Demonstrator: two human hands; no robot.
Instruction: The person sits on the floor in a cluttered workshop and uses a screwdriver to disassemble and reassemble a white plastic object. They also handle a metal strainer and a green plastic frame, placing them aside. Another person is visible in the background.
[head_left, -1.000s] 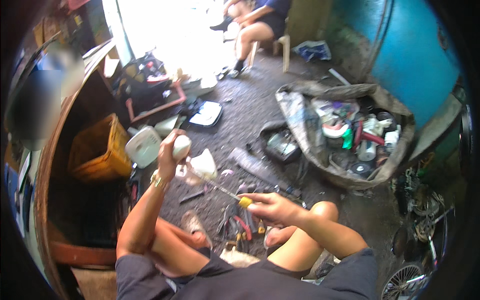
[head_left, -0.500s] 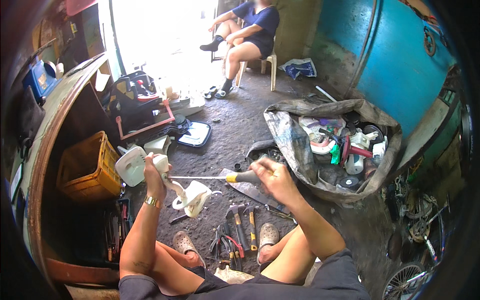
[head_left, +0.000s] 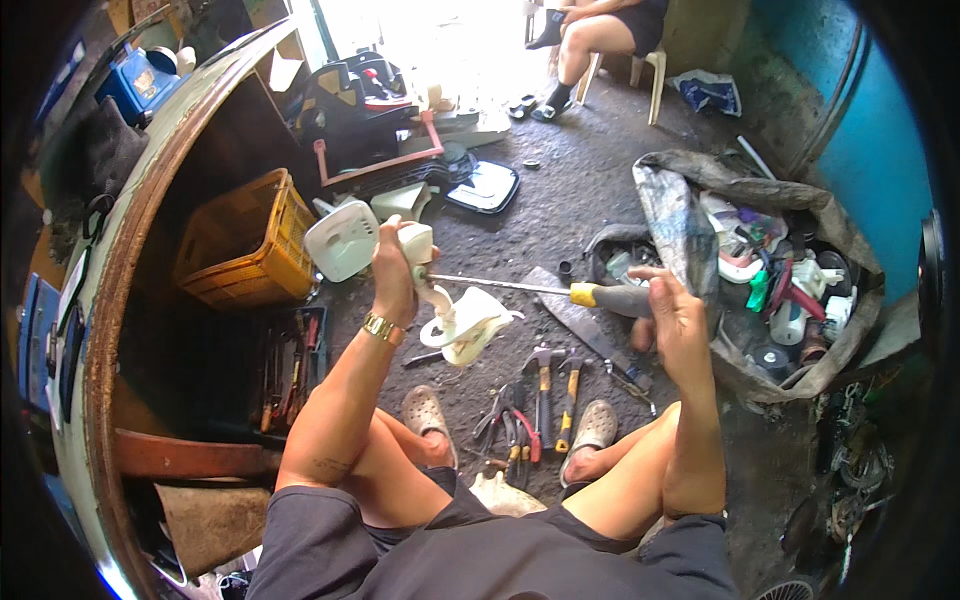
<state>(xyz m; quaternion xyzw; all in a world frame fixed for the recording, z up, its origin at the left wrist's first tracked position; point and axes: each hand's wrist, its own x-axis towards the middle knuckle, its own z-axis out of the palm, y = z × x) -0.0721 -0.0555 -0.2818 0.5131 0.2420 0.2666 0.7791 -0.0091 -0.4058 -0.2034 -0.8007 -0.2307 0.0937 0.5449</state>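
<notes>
White plastic part (head_left: 418, 245), gripped in left hand (head_left: 394, 275); screwdriver (head_left: 582, 294), gripped in right hand (head_left: 675, 320), spanning between hands

A wide head-worn fisheye looks forward and down over the floor (head_left: 575, 205)

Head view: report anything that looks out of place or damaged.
Two hammers and some pliers lie loose on the dirty floor between the person's clogs, which looks untidy. The sack at right gapes open over a jumble of plastic parts. The screwdriver in the right hand shows no visible damage.
</notes>
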